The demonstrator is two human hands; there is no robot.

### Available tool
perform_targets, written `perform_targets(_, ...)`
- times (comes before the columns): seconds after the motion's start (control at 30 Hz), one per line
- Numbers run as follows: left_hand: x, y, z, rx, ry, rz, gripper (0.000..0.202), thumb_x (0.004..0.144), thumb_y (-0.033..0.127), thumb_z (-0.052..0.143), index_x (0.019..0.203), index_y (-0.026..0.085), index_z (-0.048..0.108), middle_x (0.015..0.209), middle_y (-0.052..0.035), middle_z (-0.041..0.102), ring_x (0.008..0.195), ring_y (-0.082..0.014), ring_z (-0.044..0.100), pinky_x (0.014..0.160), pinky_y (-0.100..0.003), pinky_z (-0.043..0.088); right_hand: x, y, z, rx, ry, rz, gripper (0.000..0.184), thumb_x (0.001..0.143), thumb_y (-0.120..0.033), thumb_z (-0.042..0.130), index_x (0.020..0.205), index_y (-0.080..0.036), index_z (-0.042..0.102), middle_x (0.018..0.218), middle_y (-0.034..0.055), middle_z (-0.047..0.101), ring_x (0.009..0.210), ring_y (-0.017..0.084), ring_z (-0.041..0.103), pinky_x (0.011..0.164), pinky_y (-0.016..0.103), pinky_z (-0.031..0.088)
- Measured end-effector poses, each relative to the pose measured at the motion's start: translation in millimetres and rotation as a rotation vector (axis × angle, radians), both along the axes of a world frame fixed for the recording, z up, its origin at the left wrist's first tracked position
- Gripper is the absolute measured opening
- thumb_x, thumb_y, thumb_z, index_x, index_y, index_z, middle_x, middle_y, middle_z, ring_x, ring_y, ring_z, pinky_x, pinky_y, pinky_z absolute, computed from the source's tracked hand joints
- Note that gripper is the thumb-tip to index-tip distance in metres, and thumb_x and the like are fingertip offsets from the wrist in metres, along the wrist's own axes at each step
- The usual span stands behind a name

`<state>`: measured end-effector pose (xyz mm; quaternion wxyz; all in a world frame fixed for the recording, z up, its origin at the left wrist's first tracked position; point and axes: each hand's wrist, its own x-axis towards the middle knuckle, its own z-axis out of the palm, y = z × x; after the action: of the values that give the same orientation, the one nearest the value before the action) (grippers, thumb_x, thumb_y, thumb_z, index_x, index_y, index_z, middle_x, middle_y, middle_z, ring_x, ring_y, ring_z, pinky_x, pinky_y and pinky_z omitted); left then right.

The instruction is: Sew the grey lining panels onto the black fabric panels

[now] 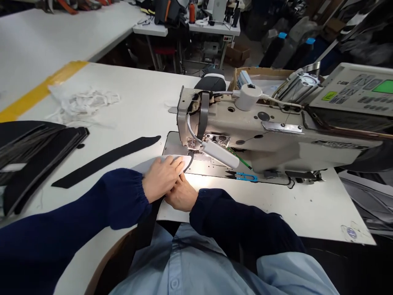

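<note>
At the sewing machine (211,110), my left hand (161,177) presses on a curved white fabric piece (144,165), its fingers bent and close together. A dark edge runs along this piece towards the needle area. Just below and touching the left hand is my right hand (181,195), fingers closed at the edge of the same piece; its fingertips are partly hidden. A black strip hangs from under my hands over the table's front edge. On the table to the left lies a separate curved black strip (107,161).
Blue thread snips (245,176) and a green pen-like tool (241,159) lie by the machine bed. A stack of black pieces (39,159) and a heap of white scraps (89,100) occupy the left. Behind the machine stands a cardboard box (267,73); a control panel (356,92) is at right.
</note>
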<state>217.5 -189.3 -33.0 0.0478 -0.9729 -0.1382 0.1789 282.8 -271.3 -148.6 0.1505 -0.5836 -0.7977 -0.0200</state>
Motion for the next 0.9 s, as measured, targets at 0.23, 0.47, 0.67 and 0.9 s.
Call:
perform_targets(0.23, 13, 9, -14.4, -0.038, 0.035, -0.016, 0.049, 0.082, 0.008, 0.039, 0.127, 0.016, 0.057, 0.130, -0.0146, 0.055, 0.107, -0.0353, 0.049, 0.072, -0.049, 0.043, -5, 7, 11.4, -0.070, 0.038, -0.016, 0.035, 0.092, -0.022, 0.045, 0.120, -0.009, 0.063, 0.119, 0.0229, 0.063, 0.108, 0.035, 0.055, 0.094, 0.062, 0.039)
perform_targets(0.47, 11, 10, -21.1, -0.018, -0.023, -0.030, 0.052, 0.082, 0.006, 0.040, 0.132, 0.015, 0.054, 0.133, -0.0128, 0.054, 0.105, -0.0307, 0.051, 0.071, -0.042, 0.042, -8, 7, 11.8, -0.099, 0.050, -0.021, 0.035, 0.093, -0.020, 0.045, 0.120, -0.009, 0.063, 0.121, 0.0239, 0.062, 0.110, 0.036, 0.055, 0.093, 0.065, 0.037)
perform_targets(0.67, 14, 9, -26.5, 0.013, -0.016, -0.065, 0.055, 0.082, 0.005, 0.041, 0.136, 0.011, 0.049, 0.145, -0.0097, 0.046, 0.106, -0.0292, 0.050, 0.067, -0.040, 0.040, -6, 7, 18.2, -0.148, 0.017, 0.004, 0.037, 0.095, -0.021, 0.041, 0.125, -0.011, 0.060, 0.125, 0.0201, 0.061, 0.111, 0.035, 0.056, 0.093, 0.060, 0.041)
perform_targets(0.9, 12, 13, -33.8, -0.002, -0.055, -0.073, 0.056, 0.081, 0.005, 0.040, 0.135, 0.010, 0.051, 0.145, -0.0103, 0.047, 0.105, -0.0289, 0.051, 0.064, -0.038, 0.039, -4, 8, 25.1, -0.223, -0.006, 0.044, 0.036, 0.096, -0.019, 0.038, 0.121, -0.010, 0.062, 0.119, 0.0188, 0.064, 0.106, 0.032, 0.059, 0.091, 0.056, 0.044)
